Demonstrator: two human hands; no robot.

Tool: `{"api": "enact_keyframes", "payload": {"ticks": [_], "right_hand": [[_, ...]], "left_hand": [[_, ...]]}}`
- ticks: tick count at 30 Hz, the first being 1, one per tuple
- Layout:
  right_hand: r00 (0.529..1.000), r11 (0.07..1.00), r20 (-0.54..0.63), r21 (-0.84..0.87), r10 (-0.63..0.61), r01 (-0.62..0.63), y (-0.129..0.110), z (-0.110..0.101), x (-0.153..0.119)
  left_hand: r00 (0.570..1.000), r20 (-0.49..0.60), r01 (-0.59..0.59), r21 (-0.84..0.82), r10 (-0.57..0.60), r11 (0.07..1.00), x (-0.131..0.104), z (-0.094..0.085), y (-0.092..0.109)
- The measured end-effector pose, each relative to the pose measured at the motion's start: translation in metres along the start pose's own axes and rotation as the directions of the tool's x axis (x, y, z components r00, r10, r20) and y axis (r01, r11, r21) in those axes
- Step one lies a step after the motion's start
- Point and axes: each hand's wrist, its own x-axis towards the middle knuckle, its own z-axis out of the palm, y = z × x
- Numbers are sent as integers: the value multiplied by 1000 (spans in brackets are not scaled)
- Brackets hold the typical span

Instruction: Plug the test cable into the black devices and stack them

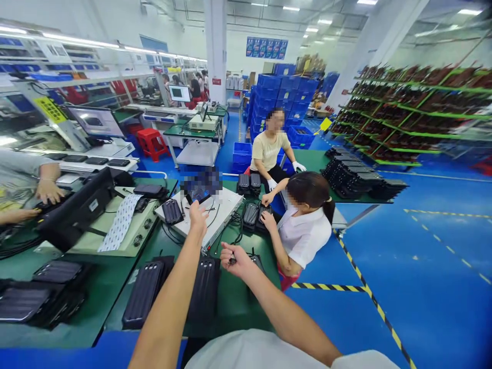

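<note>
My left hand (198,220) reaches over the white box-shaped instrument (221,218), its fingers bent together in front of a blurred dark screen (202,184). Whatever it holds there, if anything, is hidden. Lower and to the right, my right hand (235,259) is curled round a small black piece whose kind I cannot make out. Thin dark cables (237,230) run near both hands. A black ribbed power bank (172,211) rests on the instrument's left side. Below my hands lie a black ribbed stack (143,292) and another black stack (203,287), partly covered by my forearms.
A seated co-worker (303,220) handles black units (251,215) close on my right; another person (271,146) in white gloves sits beyond. At left stand a black monitor (77,210) and a co-worker's hand (49,190). More black units (26,302) lie on the green table (96,307).
</note>
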Motion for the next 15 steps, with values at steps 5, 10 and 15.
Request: {"api": "enact_keyframes", "payload": {"ticks": [5, 10, 15], "right_hand": [[999, 996, 2, -69, 52, -51, -3, 25, 7], [999, 985, -47, -174, 3, -11, 1, 37, 14], [993, 976, -116, -219, -5, -21, -1, 28, 15]], "left_hand": [[998, -56, -2, 134, 10, 991, 31, -14, -51], [999, -51, 18, 143, -11, 990, 35, -8, -65], [998, -69, 16, 152, -6, 988, 37, -19, -54]]}}
